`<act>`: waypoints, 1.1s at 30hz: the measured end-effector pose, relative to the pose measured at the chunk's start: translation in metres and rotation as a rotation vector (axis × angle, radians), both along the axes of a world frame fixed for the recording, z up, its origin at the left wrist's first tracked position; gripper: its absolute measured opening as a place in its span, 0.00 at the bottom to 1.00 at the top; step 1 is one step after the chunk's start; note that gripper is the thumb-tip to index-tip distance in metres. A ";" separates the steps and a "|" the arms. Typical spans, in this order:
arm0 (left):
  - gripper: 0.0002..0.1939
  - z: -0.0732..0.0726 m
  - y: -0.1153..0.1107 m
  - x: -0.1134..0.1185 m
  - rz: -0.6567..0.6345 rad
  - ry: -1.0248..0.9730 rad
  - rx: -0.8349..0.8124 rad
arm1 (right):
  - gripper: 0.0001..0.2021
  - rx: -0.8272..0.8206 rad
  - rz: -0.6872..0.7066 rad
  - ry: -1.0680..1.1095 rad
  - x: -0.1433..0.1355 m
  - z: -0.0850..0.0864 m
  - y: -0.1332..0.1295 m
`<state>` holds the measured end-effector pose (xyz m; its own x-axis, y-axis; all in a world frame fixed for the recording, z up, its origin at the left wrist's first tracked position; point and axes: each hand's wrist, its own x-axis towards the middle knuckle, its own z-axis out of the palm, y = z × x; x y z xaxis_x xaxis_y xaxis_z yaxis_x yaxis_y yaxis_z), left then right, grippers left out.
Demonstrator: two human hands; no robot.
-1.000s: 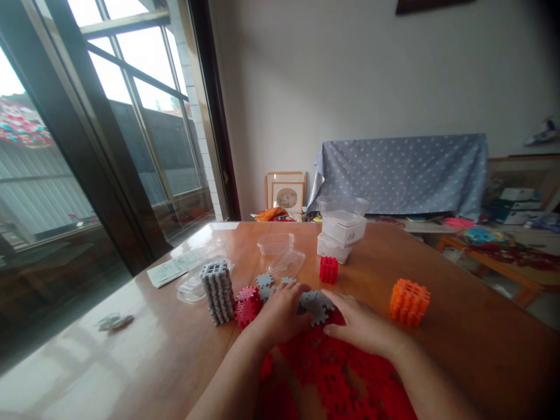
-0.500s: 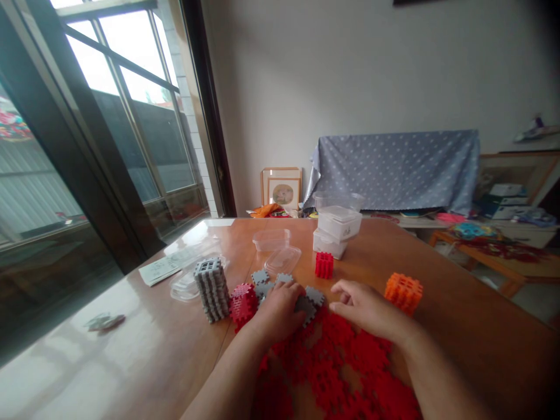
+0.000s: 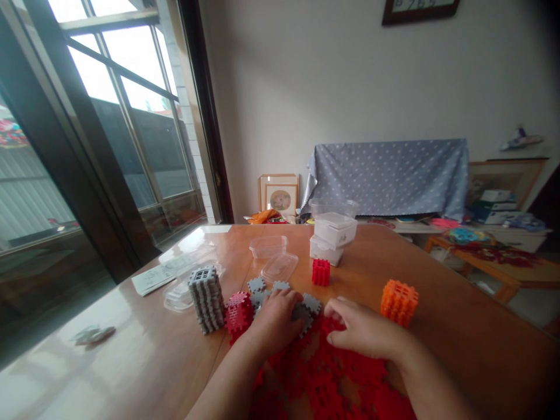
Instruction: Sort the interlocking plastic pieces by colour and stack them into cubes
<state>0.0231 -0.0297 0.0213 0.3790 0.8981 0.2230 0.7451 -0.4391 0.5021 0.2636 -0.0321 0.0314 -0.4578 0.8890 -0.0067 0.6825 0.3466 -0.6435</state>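
Note:
My left hand (image 3: 279, 319) lies over a loose group of grey interlocking plastic tiles (image 3: 311, 303), fingers spread and thumb apart. Its fingertips are partly hidden, but no tile shows lifted in them. Across from it, my right hand (image 3: 361, 329) hovers at the far edge of a heap of red interlocking tiles (image 3: 326, 388). Its fingers are bent, with a gap to the thumb through which red shows. Left of the left hand stand a tall stack of grey tiles (image 3: 207, 303) and a darker red stack (image 3: 238, 315).
An orange tile stack (image 3: 399, 302) stands to the right, a small red stack (image 3: 321, 272) farther back. Behind are piled clear boxes (image 3: 335, 230), an open tub (image 3: 268, 247) and a lid (image 3: 280, 267). Left lie printed sheets (image 3: 155, 279) and a small plastic packet (image 3: 93, 335) on the wooden table (image 3: 144, 356).
My right hand has come lower and nearer over the red tiles, its thumb moving away from the fingers. The left hand stays over the grey tiles. The view has tilted slightly up.

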 end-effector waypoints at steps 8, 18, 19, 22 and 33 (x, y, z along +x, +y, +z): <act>0.23 0.003 -0.007 0.012 -0.101 -0.638 -0.175 | 0.17 -0.357 -0.110 0.648 -0.008 0.013 0.004; 0.14 0.004 -0.002 0.020 -0.103 -1.074 -0.479 | 0.21 -0.565 -0.110 0.966 -0.025 0.002 0.008; 0.14 0.003 -0.001 0.020 -0.059 -1.093 -0.482 | 0.22 -0.573 -0.125 0.979 -0.025 0.001 0.009; 0.17 0.003 0.002 0.019 0.041 -1.182 -0.508 | 0.21 -0.569 -0.180 1.033 -0.024 -0.003 0.014; 0.17 0.000 0.004 0.019 0.172 -1.309 -0.621 | 0.30 -0.181 -0.190 0.773 -0.032 -0.014 0.014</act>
<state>0.0418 -0.0259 0.0215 0.0937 0.9889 -0.1155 -0.3649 0.1420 0.9201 0.2313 -0.0179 0.0173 -0.2336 0.9674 0.0981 0.0598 0.1150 -0.9916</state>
